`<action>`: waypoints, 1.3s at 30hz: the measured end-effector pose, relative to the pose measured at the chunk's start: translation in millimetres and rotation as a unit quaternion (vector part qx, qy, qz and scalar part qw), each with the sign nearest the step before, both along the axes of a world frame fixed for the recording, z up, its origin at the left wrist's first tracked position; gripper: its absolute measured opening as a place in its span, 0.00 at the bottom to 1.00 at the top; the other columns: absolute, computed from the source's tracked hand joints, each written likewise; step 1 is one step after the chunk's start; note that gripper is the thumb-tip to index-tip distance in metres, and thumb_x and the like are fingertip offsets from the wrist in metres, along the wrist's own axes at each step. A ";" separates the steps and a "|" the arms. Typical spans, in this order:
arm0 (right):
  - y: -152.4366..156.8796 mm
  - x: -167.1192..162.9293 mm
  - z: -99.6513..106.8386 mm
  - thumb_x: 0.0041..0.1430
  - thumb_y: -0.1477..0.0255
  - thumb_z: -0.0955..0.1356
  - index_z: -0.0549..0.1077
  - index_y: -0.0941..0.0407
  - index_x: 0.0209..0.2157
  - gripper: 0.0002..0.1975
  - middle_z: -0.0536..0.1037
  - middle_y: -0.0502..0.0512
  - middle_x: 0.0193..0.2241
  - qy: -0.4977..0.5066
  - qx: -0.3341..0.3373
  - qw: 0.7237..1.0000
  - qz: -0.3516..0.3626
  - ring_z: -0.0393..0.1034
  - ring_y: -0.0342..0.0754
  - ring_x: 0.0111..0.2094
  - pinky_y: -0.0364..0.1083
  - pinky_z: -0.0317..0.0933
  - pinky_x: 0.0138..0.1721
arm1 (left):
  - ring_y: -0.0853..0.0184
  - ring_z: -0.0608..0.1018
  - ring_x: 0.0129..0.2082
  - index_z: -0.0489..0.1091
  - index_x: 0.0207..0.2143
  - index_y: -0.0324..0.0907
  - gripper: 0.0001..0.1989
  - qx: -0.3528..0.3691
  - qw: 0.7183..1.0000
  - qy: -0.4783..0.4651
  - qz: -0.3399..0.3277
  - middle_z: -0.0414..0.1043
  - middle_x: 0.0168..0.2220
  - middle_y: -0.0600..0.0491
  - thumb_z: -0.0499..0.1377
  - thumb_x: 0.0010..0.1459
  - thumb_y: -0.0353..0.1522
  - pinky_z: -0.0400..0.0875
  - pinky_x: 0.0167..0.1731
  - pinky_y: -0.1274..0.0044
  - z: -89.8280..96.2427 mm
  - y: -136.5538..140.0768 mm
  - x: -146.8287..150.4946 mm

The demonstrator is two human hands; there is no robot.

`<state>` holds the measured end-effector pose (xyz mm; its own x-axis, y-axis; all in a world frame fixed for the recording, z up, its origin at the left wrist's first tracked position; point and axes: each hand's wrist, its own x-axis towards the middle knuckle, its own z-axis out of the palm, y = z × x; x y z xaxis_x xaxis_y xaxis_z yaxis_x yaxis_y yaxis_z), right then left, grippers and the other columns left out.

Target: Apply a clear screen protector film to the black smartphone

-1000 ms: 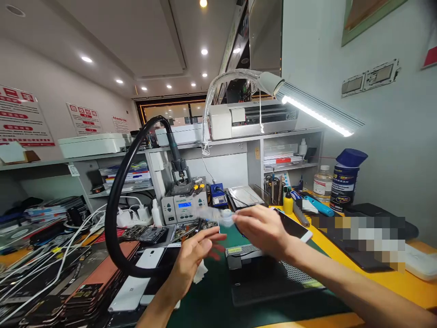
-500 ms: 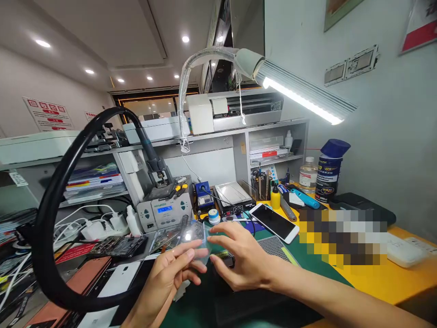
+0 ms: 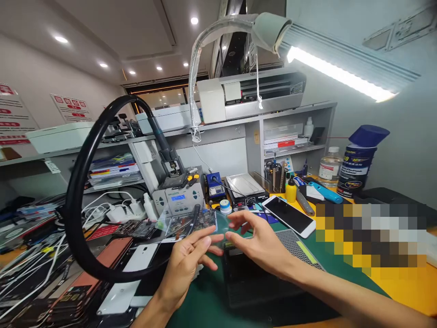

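My left hand is closed, thumb against index finger, apparently on a thin clear plastic film that is hard to make out against the clutter behind. Its other fingers stretch to the right. Facing it, my right hand is curved with thumb and fingertips apart, and nothing shows between them. Below my right hand lies a flat, glossy black panel on a green mat. A grey mesh-patterned piece with a yellow-green strip sits partly behind my right wrist.
Phone parts crowd the left, behind a black hose loop. A grey station with a lit display stands behind. A white-framed phone, a yellow bottle and a spray can are at the right. A lamp hangs overhead.
The view has shifted, so the bench appears lower left and the lamp larger. My hands remain facing each other, with the right thumb closer to the left fingertips. The film's bright reflection has gone.
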<state>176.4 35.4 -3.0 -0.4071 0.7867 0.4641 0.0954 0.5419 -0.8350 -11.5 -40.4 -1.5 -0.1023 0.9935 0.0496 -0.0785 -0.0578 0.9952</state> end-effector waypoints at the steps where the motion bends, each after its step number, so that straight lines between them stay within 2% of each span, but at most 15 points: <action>1: 1.5 -0.1 1.4 0.56 0.69 0.71 0.72 0.55 0.44 0.14 0.77 0.53 0.38 0.013 -0.033 0.999 0.016 0.71 0.48 0.39 0.49 0.66 0.41 | 0.62 0.82 0.35 0.75 0.53 0.37 0.25 0.004 1.000 0.007 -0.002 0.79 0.48 0.39 0.66 0.57 0.42 0.77 0.28 0.77 -0.5 0.1 -0.1; 4: 6.1 -0.3 5.1 0.51 0.69 0.72 0.70 0.56 0.38 0.13 0.74 0.50 0.34 0.065 -0.136 0.986 0.072 0.69 0.46 0.36 0.47 0.64 0.38 | 0.61 0.82 0.35 0.76 0.51 0.36 0.23 0.021 0.999 0.023 -0.013 0.80 0.47 0.39 0.65 0.58 0.41 0.77 0.28 0.77 -2.9 0.2 -0.6; 7: 7.5 -0.3 9.5 0.47 0.69 0.73 0.69 0.56 0.35 0.13 0.72 0.48 0.30 0.091 -0.229 0.965 0.095 0.67 0.45 0.32 0.45 0.62 0.33 | 0.60 0.82 0.37 0.76 0.50 0.36 0.22 0.033 0.999 0.033 -0.027 0.80 0.47 0.38 0.64 0.58 0.41 0.78 0.28 0.76 -5.0 0.1 -1.2; 9: 7.5 0.1 12.0 0.45 0.69 0.73 0.69 0.56 0.34 0.14 0.72 0.47 0.29 0.094 -0.261 0.956 0.097 0.66 0.44 0.31 0.44 0.62 0.31 | 0.59 0.82 0.37 0.77 0.50 0.37 0.21 0.038 0.998 0.035 -0.035 0.80 0.46 0.38 0.64 0.58 0.41 0.78 0.28 0.76 -5.9 0.0 -1.5; 12: 8.6 1.4 12.3 0.46 0.67 0.73 0.70 0.56 0.34 0.13 0.72 0.48 0.28 0.081 -0.268 0.954 0.102 0.66 0.45 0.31 0.45 0.62 0.30 | 0.59 0.82 0.37 0.77 0.50 0.37 0.21 0.045 0.997 0.035 -0.045 0.80 0.46 0.39 0.64 0.59 0.41 0.78 0.27 0.75 -6.1 0.1 -1.7; 14: 9.5 3.0 10.4 0.49 0.66 0.73 0.69 0.56 0.34 0.13 0.72 0.49 0.29 0.052 -0.236 0.965 0.103 0.67 0.46 0.32 0.45 0.63 0.31 | 0.60 0.82 0.36 0.77 0.50 0.37 0.21 0.048 0.997 0.038 -0.051 0.80 0.45 0.39 0.64 0.59 0.40 0.78 0.27 0.75 -5.5 0.1 -1.4; 18: 6.6 6.8 6.8 0.56 0.64 0.70 0.71 0.56 0.38 0.11 0.75 0.52 0.35 -0.067 -0.085 0.993 0.045 0.69 0.48 0.35 0.49 0.63 0.36 | 0.62 0.82 0.34 0.76 0.51 0.36 0.21 0.054 0.996 0.041 -0.063 0.80 0.45 0.39 0.64 0.59 0.40 0.78 0.27 0.76 -3.6 -0.4 -0.1; 21: 1.6 7.5 5.6 0.57 0.64 0.69 0.72 0.57 0.43 0.14 0.74 0.56 0.39 -0.127 -0.001 0.992 0.006 0.69 0.50 0.37 0.52 0.64 0.40 | 0.64 0.81 0.32 0.75 0.51 0.35 0.22 0.060 0.995 0.052 -0.066 0.80 0.44 0.40 0.64 0.60 0.40 0.78 0.26 0.77 -2.9 -1.4 1.0; 27: -0.8 5.6 0.3 0.59 0.68 0.66 0.73 0.60 0.48 0.17 0.71 0.58 0.38 -0.142 0.144 0.979 -0.003 0.68 0.52 0.38 0.54 0.65 0.41 | 0.67 0.80 0.27 0.75 0.51 0.33 0.24 0.058 0.994 0.072 -0.054 0.81 0.41 0.40 0.64 0.59 0.42 0.78 0.24 0.77 -4.9 -0.6 4.2; 30: 0.3 5.3 -3.3 0.60 0.70 0.65 0.70 0.60 0.52 0.19 0.71 0.59 0.39 -0.143 0.181 0.973 -0.004 0.68 0.51 0.38 0.53 0.66 0.40 | 0.66 0.80 0.27 0.74 0.50 0.32 0.25 0.056 0.995 0.072 -0.048 0.80 0.41 0.39 0.64 0.59 0.43 0.78 0.23 0.76 -7.6 1.4 4.8; 34: 1.6 4.9 -9.3 0.61 0.71 0.65 0.63 0.58 0.58 0.23 0.72 0.58 0.40 -0.130 0.197 0.972 0.000 0.69 0.50 0.37 0.51 0.67 0.39 | 0.65 0.81 0.28 0.74 0.50 0.31 0.25 0.058 0.995 0.072 -0.047 0.80 0.41 0.38 0.63 0.59 0.44 0.78 0.22 0.76 -11.8 3.4 4.0; 39: 3.4 4.6 -13.6 0.62 0.69 0.67 0.63 0.54 0.50 0.15 0.73 0.56 0.39 -0.116 0.208 0.971 -0.018 0.70 0.50 0.38 0.49 0.67 0.38 | 0.66 0.81 0.26 0.73 0.50 0.30 0.26 0.055 0.994 0.082 -0.041 0.81 0.40 0.37 0.61 0.60 0.44 0.76 0.19 0.78 -13.0 4.5 3.3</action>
<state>180.9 38.8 -16.6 -0.5144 0.5668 0.6435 0.2807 0.8203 -0.4983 -8.3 -36.0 -14.5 -0.0032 0.9858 0.1679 0.0758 -0.1672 0.9830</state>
